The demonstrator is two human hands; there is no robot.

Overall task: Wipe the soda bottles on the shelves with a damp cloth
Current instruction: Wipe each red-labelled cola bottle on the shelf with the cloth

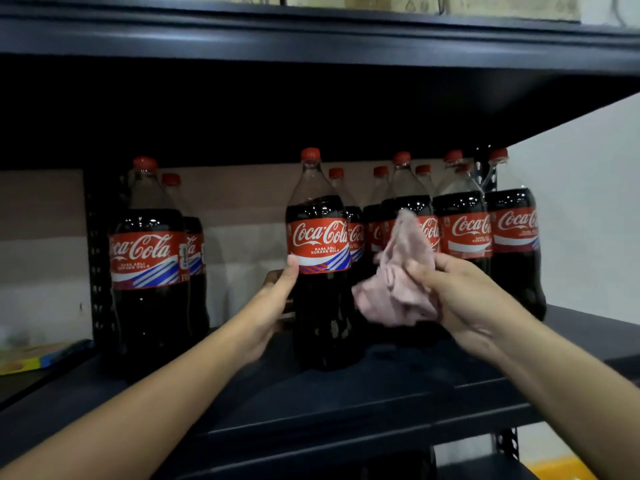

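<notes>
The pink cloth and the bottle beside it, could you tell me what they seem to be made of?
The pink cloth looks like soft, matte woven or knit fabric: it bunches and folds in the right hand. The bottle held by the left hand looks like clear glossy plastic, judging by its see-through neck and bright highlights.

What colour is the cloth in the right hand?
Pale pink cloth, seen in the head view, the only one.
</notes>
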